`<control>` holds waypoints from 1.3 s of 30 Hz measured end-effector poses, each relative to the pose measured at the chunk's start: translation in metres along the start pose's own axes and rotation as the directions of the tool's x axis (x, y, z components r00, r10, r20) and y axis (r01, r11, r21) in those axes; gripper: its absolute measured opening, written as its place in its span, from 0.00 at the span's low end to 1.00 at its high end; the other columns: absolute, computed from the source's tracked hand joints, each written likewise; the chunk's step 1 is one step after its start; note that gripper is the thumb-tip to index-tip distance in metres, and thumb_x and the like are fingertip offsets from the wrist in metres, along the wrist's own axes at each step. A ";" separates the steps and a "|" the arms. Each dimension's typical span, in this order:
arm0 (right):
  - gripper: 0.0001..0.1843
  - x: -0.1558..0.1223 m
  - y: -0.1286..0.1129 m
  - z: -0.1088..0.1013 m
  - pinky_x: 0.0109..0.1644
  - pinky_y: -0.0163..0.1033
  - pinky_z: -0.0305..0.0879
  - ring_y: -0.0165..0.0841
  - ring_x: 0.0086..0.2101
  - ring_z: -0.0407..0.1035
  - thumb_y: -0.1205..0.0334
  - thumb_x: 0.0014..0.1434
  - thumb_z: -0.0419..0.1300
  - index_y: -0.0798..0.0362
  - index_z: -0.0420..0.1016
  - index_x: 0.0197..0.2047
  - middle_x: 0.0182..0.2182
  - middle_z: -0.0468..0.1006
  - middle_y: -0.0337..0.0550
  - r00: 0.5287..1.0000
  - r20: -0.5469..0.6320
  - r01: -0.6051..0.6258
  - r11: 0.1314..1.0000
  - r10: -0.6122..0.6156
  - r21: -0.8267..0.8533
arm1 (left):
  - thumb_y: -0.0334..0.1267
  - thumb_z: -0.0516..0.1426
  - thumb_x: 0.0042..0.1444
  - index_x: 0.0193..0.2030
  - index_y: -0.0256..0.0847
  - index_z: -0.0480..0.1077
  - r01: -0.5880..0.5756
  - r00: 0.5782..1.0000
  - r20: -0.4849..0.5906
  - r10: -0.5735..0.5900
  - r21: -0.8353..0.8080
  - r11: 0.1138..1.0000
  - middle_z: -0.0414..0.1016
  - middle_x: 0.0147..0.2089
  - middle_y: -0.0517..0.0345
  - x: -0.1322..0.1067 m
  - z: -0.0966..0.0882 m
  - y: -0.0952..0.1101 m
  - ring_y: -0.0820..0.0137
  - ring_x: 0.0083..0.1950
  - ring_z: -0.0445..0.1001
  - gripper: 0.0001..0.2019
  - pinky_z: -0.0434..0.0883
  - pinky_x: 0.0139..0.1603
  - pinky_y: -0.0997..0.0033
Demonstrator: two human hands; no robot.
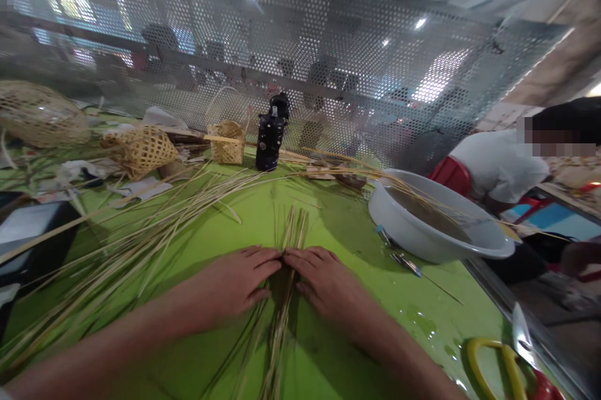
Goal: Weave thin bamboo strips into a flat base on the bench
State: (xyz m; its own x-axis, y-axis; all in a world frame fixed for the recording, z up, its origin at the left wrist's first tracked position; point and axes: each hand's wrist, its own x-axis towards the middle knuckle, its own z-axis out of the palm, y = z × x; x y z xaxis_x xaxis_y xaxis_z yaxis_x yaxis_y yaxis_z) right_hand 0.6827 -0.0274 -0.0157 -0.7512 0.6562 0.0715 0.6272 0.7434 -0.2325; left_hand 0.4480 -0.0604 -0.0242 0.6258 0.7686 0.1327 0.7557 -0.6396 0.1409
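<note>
A bundle of thin bamboo strips (280, 331) runs lengthwise on the green table in front of me, its far ends fanning out a little past my fingers. My left hand (248, 275) comes in from the left, its fingertips gripping the strips. From the other side my right hand (319, 275) holds the same bundle, and the fingertips of both hands nearly meet over it. The exact grip under the fingers is hidden. More long bamboo strips (164, 231) lie loose to the left of my left hand.
Right of my hands stand a white basin (436, 250) with strips across it, a small clasp-like metal tool (404, 263) and scissors (507, 356). Behind are a black bottle (269, 140), woven baskets (145, 149) and a perforated metal screen (291, 30). A person (493, 159) bends at the right.
</note>
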 end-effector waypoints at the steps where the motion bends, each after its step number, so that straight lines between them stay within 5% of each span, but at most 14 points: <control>1: 0.26 0.000 0.000 0.000 0.64 0.50 0.56 0.40 0.58 0.62 0.66 0.65 0.54 0.51 0.64 0.66 0.63 0.68 0.44 1.000 -0.003 -0.001 1.000 0.001 0.002 | 0.40 0.54 0.65 0.65 0.44 0.64 -0.003 1.000 -0.002 0.003 -0.002 1.000 0.66 0.68 0.53 0.000 0.000 0.000 0.61 0.64 0.67 0.22 0.63 0.66 0.59; 19: 0.24 -0.001 -0.002 -0.002 0.64 0.49 0.56 0.39 0.58 0.62 0.67 0.66 0.53 0.51 0.65 0.65 0.62 0.68 0.45 1.000 -0.012 -0.004 1.000 0.004 -0.001 | 0.33 0.51 0.63 0.69 0.48 0.58 0.015 1.000 -0.003 -0.016 -0.092 0.996 0.57 0.72 0.59 -0.002 0.005 -0.003 0.64 0.68 0.62 0.27 0.59 0.70 0.63; 30: 0.23 0.000 -0.002 -0.002 0.64 0.47 0.56 0.40 0.57 0.62 0.67 0.66 0.53 0.51 0.66 0.64 0.62 0.69 0.43 1.000 -0.012 0.006 1.000 -0.006 -0.003 | 0.39 0.48 0.68 0.63 0.40 0.64 0.057 0.998 -0.035 -0.059 -0.061 0.997 0.63 0.69 0.51 0.008 -0.004 -0.001 0.61 0.67 0.64 0.19 0.62 0.68 0.56; 39: 0.19 -0.001 -0.001 -0.001 0.63 0.48 0.57 0.40 0.55 0.63 0.65 0.65 0.56 0.51 0.69 0.59 0.57 0.73 0.46 1.000 -0.009 0.005 1.000 -0.005 -0.007 | 0.43 0.47 0.69 0.70 0.42 0.54 -0.010 1.000 -0.018 0.009 -0.064 0.998 0.63 0.69 0.53 0.019 0.002 -0.007 0.62 0.68 0.63 0.25 0.55 0.71 0.55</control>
State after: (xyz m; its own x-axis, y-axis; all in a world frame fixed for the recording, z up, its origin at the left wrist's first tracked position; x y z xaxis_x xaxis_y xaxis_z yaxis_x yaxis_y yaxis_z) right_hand 0.6827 -0.0290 -0.0148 -0.7526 0.6535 0.0812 0.6249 0.7476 -0.2252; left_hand 0.4548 -0.0416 -0.0247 0.6286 0.7628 0.1520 0.7357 -0.6465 0.2020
